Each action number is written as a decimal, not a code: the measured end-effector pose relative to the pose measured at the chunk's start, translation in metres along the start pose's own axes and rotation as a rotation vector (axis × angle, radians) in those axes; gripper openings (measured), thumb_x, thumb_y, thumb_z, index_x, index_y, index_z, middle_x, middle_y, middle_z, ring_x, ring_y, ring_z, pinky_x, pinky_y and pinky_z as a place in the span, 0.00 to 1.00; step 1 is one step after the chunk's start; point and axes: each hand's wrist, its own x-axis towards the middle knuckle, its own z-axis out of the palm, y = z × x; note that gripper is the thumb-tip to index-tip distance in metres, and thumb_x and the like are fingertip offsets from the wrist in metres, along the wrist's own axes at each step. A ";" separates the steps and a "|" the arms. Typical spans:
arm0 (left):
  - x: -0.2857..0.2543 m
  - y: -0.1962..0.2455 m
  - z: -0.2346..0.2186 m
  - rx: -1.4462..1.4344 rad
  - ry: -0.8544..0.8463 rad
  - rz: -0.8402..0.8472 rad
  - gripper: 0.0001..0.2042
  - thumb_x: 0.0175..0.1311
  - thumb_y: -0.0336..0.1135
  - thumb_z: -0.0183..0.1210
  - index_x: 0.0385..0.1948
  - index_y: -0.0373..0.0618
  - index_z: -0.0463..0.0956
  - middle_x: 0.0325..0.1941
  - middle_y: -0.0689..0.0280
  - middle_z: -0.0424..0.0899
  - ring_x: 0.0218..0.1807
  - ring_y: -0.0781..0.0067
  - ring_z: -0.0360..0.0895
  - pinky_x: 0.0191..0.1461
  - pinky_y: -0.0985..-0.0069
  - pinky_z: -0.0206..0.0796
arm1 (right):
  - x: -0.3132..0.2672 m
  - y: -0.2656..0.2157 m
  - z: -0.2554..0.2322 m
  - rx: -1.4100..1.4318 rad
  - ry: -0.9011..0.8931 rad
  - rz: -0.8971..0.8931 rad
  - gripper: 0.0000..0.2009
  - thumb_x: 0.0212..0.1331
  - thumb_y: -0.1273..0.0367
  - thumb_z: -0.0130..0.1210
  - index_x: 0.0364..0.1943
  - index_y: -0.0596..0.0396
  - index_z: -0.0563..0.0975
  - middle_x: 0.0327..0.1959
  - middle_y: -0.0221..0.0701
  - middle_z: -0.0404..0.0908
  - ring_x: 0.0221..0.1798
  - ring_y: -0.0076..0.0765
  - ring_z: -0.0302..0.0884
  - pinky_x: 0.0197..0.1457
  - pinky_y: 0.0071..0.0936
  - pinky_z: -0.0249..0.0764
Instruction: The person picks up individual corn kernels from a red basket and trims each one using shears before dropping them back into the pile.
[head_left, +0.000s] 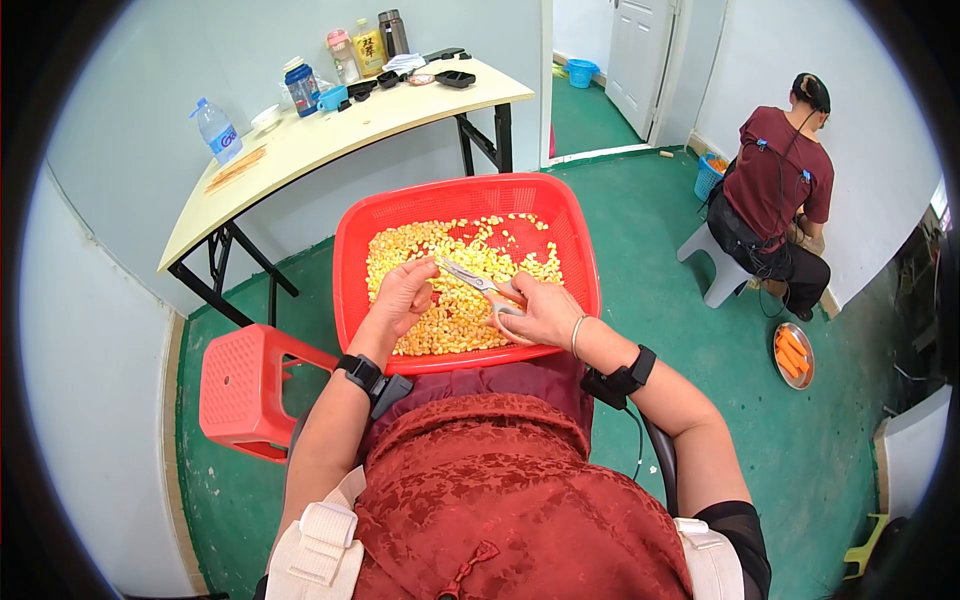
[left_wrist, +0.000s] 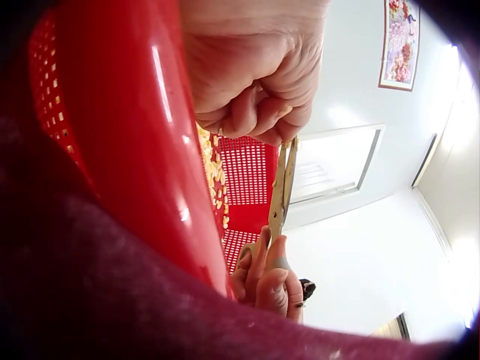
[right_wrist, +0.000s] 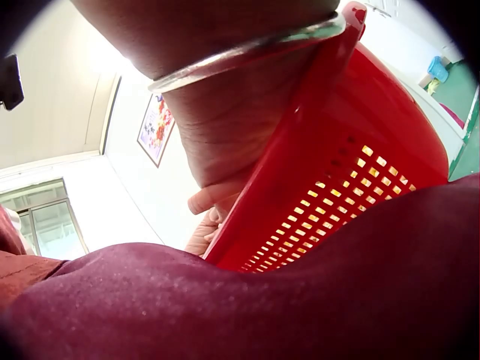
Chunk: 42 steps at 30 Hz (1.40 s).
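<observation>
A pair of scissors [head_left: 470, 277] is in my right hand [head_left: 548, 312], the fingers and thumb through and around its grey handles. My left hand [head_left: 405, 295], fingers curled, pinches a corn kernel right at the blade tips; in the left wrist view only a yellowish bit shows there between the left hand [left_wrist: 255, 82] and the scissors [left_wrist: 279, 195]. Both hands are above a red plastic basket [head_left: 350, 250] that rests on the lap. Loose yellow corn kernels [head_left: 440, 325] cover much of its bottom. In the right wrist view the basket wall [right_wrist: 300, 172] hides most of the right hand.
A red stool [head_left: 245, 380] stands to the left. Behind is a table [head_left: 430, 105] with bottles, cups and sticks. At the right, another person [head_left: 780, 180] sits on a grey stool [head_left: 715, 265], near a metal bowl [head_left: 795, 355] of orange pieces and a blue basket [head_left: 708, 178].
</observation>
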 end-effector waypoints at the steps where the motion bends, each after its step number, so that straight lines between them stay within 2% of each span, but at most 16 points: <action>1: 0.000 0.000 -0.001 0.004 -0.003 -0.001 0.08 0.59 0.31 0.59 0.38 0.42 0.75 0.25 0.73 0.76 0.11 0.89 0.58 0.13 0.88 0.45 | 0.000 -0.001 -0.001 -0.008 -0.004 0.002 0.21 0.47 0.54 0.56 0.37 0.58 0.70 0.32 0.46 0.79 0.37 0.53 0.78 0.41 0.41 0.73; 9: -0.001 -0.001 0.001 0.027 0.024 -0.002 0.10 0.58 0.31 0.59 0.40 0.41 0.74 0.27 0.71 0.77 0.11 0.89 0.58 0.13 0.87 0.45 | -0.001 -0.004 -0.003 -0.019 -0.024 0.001 0.21 0.48 0.54 0.56 0.36 0.58 0.70 0.31 0.47 0.78 0.37 0.54 0.78 0.41 0.42 0.72; 21: -0.001 -0.001 0.001 0.066 0.042 -0.001 0.09 0.58 0.33 0.60 0.38 0.40 0.75 0.26 0.71 0.76 0.11 0.88 0.57 0.13 0.87 0.44 | -0.002 -0.004 -0.003 -0.019 -0.051 0.002 0.21 0.51 0.55 0.55 0.37 0.60 0.70 0.32 0.49 0.78 0.37 0.56 0.77 0.41 0.43 0.73; 24: -0.005 0.003 0.009 0.098 0.052 -0.002 0.05 0.60 0.34 0.58 0.30 0.44 0.74 0.23 0.74 0.74 0.11 0.89 0.58 0.13 0.88 0.44 | -0.001 -0.005 -0.004 -0.021 -0.068 0.020 0.21 0.52 0.55 0.54 0.37 0.61 0.70 0.31 0.50 0.78 0.36 0.57 0.77 0.41 0.43 0.73; 26: -0.004 0.002 0.007 0.098 0.047 -0.004 0.05 0.60 0.34 0.58 0.30 0.45 0.74 0.23 0.74 0.74 0.11 0.89 0.58 0.13 0.88 0.44 | -0.002 -0.007 -0.005 -0.012 -0.076 0.023 0.21 0.52 0.55 0.54 0.37 0.61 0.70 0.31 0.50 0.78 0.36 0.57 0.77 0.40 0.43 0.73; 30: -0.001 -0.001 0.001 0.087 0.062 -0.035 0.06 0.59 0.36 0.59 0.30 0.46 0.73 0.23 0.73 0.74 0.11 0.89 0.58 0.12 0.88 0.43 | -0.001 -0.002 -0.002 0.044 -0.038 0.014 0.20 0.53 0.56 0.53 0.36 0.61 0.69 0.30 0.51 0.78 0.36 0.56 0.77 0.40 0.42 0.73; 33: 0.001 -0.001 0.002 0.082 0.151 -0.001 0.07 0.59 0.37 0.60 0.30 0.47 0.72 0.23 0.73 0.74 0.11 0.88 0.58 0.12 0.87 0.43 | 0.003 0.009 0.005 0.126 0.023 -0.023 0.19 0.54 0.57 0.53 0.35 0.62 0.69 0.31 0.51 0.78 0.36 0.56 0.77 0.40 0.41 0.73; 36: 0.003 -0.002 -0.003 0.111 0.170 0.015 0.08 0.59 0.38 0.60 0.29 0.47 0.72 0.23 0.71 0.74 0.10 0.88 0.57 0.12 0.86 0.43 | 0.002 0.007 0.003 0.166 0.029 -0.002 0.18 0.54 0.58 0.53 0.35 0.62 0.68 0.31 0.51 0.78 0.37 0.56 0.77 0.40 0.41 0.73; 39: 0.005 -0.007 -0.007 0.364 0.194 0.047 0.07 0.56 0.34 0.59 0.32 0.44 0.73 0.23 0.70 0.75 0.14 0.89 0.61 0.14 0.87 0.47 | 0.002 0.006 0.003 0.170 0.033 0.021 0.18 0.54 0.58 0.53 0.35 0.62 0.68 0.31 0.51 0.78 0.37 0.56 0.77 0.40 0.42 0.73; 42: 0.012 -0.024 -0.011 0.659 0.176 0.248 0.07 0.52 0.29 0.59 0.33 0.41 0.75 0.24 0.70 0.77 0.19 0.87 0.67 0.19 0.87 0.56 | 0.002 0.006 0.001 0.130 0.050 0.009 0.18 0.53 0.58 0.53 0.35 0.62 0.68 0.32 0.51 0.78 0.38 0.56 0.77 0.41 0.42 0.72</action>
